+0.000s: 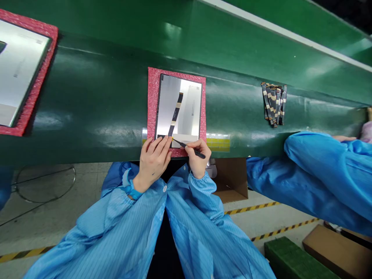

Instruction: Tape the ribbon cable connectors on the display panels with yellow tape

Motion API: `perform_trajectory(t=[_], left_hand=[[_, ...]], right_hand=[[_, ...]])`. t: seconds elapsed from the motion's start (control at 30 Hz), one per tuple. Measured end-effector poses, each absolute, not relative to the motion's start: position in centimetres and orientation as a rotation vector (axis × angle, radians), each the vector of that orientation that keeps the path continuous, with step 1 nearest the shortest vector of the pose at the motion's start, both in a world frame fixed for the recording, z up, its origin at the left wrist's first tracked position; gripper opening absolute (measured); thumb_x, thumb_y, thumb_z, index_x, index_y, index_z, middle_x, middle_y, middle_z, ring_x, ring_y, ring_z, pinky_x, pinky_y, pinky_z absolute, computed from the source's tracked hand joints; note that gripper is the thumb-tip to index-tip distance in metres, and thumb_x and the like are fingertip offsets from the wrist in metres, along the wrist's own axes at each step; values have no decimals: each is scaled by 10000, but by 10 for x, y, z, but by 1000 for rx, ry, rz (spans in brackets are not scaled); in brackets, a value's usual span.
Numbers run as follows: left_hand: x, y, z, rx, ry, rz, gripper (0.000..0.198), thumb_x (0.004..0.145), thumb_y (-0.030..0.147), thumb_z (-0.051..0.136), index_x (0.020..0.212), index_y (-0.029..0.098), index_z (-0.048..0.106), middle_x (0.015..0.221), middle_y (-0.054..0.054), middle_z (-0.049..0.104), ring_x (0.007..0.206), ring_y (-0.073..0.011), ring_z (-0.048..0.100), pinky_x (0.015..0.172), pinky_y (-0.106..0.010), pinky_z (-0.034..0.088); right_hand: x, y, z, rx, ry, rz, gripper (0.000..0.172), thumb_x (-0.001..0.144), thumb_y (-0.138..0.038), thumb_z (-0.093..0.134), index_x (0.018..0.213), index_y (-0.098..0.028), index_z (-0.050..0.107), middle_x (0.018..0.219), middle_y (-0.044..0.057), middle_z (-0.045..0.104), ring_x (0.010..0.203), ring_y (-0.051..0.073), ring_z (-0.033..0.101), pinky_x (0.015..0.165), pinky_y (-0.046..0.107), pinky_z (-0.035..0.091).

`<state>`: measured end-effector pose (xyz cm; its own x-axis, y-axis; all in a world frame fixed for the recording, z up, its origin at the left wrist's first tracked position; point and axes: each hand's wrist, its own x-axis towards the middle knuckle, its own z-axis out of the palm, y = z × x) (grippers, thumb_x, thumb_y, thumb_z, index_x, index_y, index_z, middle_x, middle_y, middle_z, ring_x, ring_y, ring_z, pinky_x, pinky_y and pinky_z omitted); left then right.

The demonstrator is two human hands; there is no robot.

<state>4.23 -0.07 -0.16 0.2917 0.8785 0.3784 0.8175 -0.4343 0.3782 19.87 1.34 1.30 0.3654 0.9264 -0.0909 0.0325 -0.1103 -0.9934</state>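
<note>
An LCD panel [190, 104] with a silvery back lies on a pink foam sheet [152, 97] at the bench's front edge. A black flex cable [176, 112] with pale bands runs down it, its lower end at the panel's bottom edge. My left hand [154, 159] rests with fingers stretched out on the panel's lower left edge, the fingertips by that cable end. Between the thumb and fingers of my right hand [198, 157] are slim black tweezers [181, 144]. Their pointed tip is beside my left fingertips, at the lower end of the cable.
Another panel [26, 50] on pink foam lies at the left. Several flex cables [273, 104] are heaped on the green bench to the right. Yellow labels [218, 144] line the front edge. A co-worker's blue sleeve [316, 155] is at the right; a cardboard box [232, 178] stands below.
</note>
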Motion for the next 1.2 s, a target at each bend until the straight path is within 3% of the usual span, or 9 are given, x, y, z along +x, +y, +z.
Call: perform_trajectory(t=[0.17, 0.37, 0.6, 0.73, 0.83, 0.93, 1.03, 1.1, 1.2], left_hand=[[45, -5, -5, 2390, 1617, 831, 583, 964, 234, 545, 1533, 178, 428, 1376, -121, 653, 1228, -275, 601, 1152, -462, 345], [43, -6, -6, 2488, 1625, 758, 592, 962, 297, 586, 1529, 211, 441, 1389, -129, 639, 1224, -292, 606, 1157, -476, 346], [40, -14, -8, 2436, 1541, 786, 747, 986, 270, 521, 1614, 103, 154, 1533, -208, 481, 1438, -310, 439, 1197, -476, 352], [39, -14, -2, 2373, 1565, 807, 650, 986, 228, 501, 1576, 81, 271, 1553, -236, 436, 1445, -335, 414, 1171, -486, 387], [32, 3, 6, 2242, 1725, 850, 456, 1000, 236, 463, 1437, 107, 494, 1401, -208, 572, 1290, -319, 544, 1078, -468, 458], [23, 32, 13, 2039, 2064, 806, 374, 994, 303, 471, 1284, 104, 600, 1197, -202, 623, 1103, -333, 594, 944, -475, 496], [19, 56, 18, 1973, 2167, 665, 285, 972, 334, 490, 1082, 114, 633, 1061, -193, 628, 1013, -356, 588, 875, -485, 484], [19, 63, 21, 1942, 2085, 658, 208, 977, 296, 444, 934, 166, 602, 988, -159, 636, 968, -329, 598, 860, -451, 476], [21, 69, 25, 1677, 1933, 815, 217, 1009, 316, 369, 921, 213, 538, 859, -78, 629, 835, -260, 628, 784, -369, 471]], right_hand=[[222, 14, 25, -1479, -918, 716, 120, 692, -147, 681, 638, -215, 598, 604, -45, 630, 548, 127, 615, 561, 256, 510], [261, 31, 26, -1425, -770, 488, 175, 694, -151, 626, 660, -236, 478, 569, -84, 535, 455, 101, 534, 519, 253, 479], [266, 50, -1, -1445, -694, 446, 131, 691, -170, 620, 680, -221, 500, 593, -82, 514, 491, 108, 606, 481, 220, 415], [267, 49, -1, -1419, -688, 451, 128, 688, -151, 612, 670, -215, 502, 581, -88, 500, 461, 87, 573, 461, 208, 377], [267, 48, 0, -1440, -678, 442, 131, 693, -177, 609, 675, -218, 486, 592, -85, 499, 486, 97, 612, 440, 197, 341], [268, 49, -1, -1472, -680, 439, 138, 704, -224, 609, 682, -222, 473, 593, -81, 499, 517, 114, 650, 420, 185, 318], [270, 49, -2, -1463, -670, 444, 150, 686, -236, 622, 672, -218, 474, 590, -79, 510, 507, 116, 647, 412, 182, 315], [272, 50, -2, -1451, -658, 439, 147, 670, -224, 633, 663, -211, 486, 587, -79, 510, 509, 120, 646, 415, 184, 311], [274, 52, -3, -1454, -653, 433, 137, 664, -216, 643, 657, -205, 507, 591, -81, 517, 496, 114, 627, 428, 193, 327]])
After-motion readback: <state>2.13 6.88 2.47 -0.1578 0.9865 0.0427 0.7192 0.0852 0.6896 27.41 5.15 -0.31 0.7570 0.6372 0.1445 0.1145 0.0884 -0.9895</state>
